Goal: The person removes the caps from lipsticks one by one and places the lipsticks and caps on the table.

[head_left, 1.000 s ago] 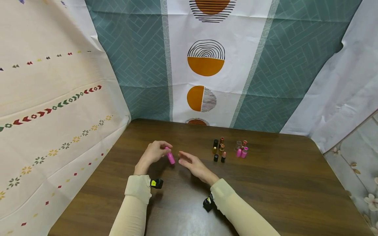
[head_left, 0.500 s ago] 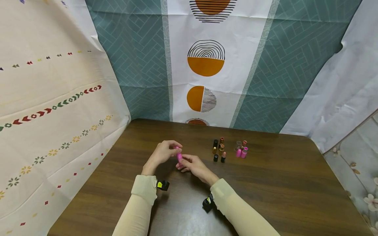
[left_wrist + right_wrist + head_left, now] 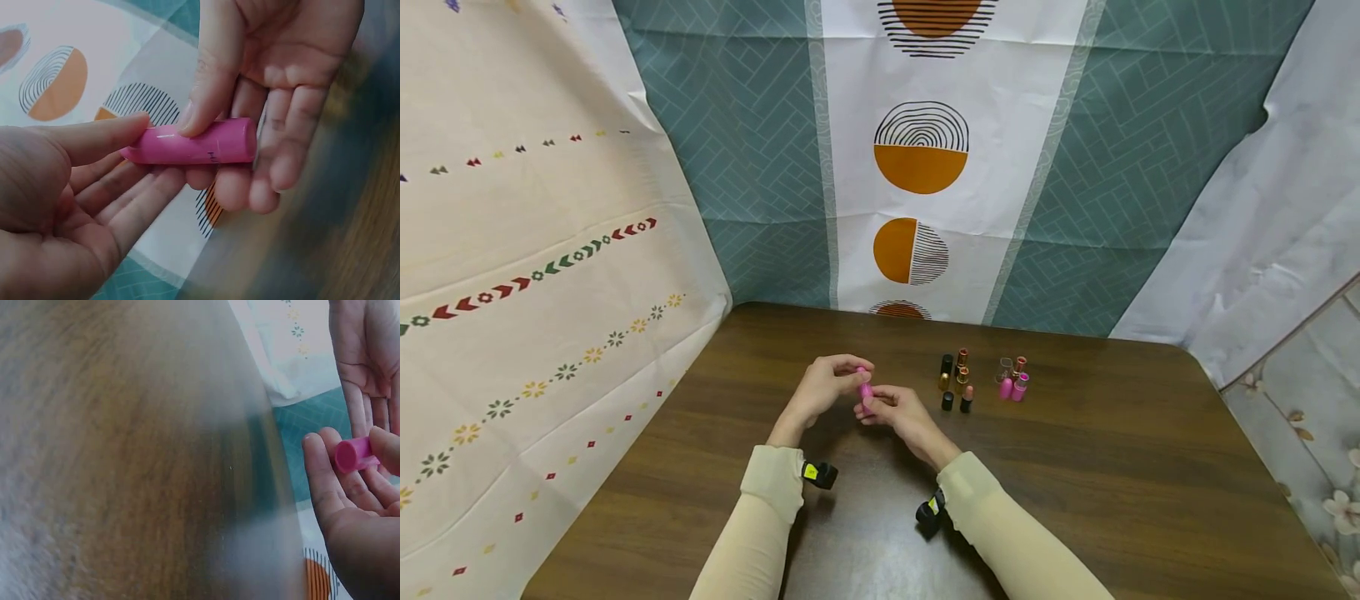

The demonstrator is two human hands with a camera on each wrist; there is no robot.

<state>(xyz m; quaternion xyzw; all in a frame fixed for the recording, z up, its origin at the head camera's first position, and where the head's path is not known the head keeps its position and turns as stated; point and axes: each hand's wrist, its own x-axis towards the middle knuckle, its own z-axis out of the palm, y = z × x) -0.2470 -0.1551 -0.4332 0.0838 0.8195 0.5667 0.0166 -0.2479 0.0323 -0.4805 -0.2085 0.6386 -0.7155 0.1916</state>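
A pink lipstick tube [image 3: 866, 390] is held between both hands above the table. The left hand [image 3: 826, 388] pinches its upper, rounded end between thumb and fingers. Lower down, the right hand [image 3: 904, 417] grips the tube near its flat end. In the left wrist view the lipstick [image 3: 200, 142] lies across the fingertips of both hands, with part of a dark print showing on its side. From the right wrist view, the flat round end of the lipstick [image 3: 351, 455] faces the camera, beside the right thumb.
Right of the hands on the brown table [image 3: 1075, 467] stand several black and gold lipstick parts [image 3: 962, 377]. Farther right is a group with a clear cap [image 3: 1004, 367], a rose-gold tube [image 3: 1019, 365], a pink cap [image 3: 1006, 388] and a pink tube [image 3: 1020, 387]. Patterned cloths hang behind.
The left hand has carried the lipstick right to the right hand. The right hand, earlier apart from it, has taken hold of its lower end, and both have lifted slightly.
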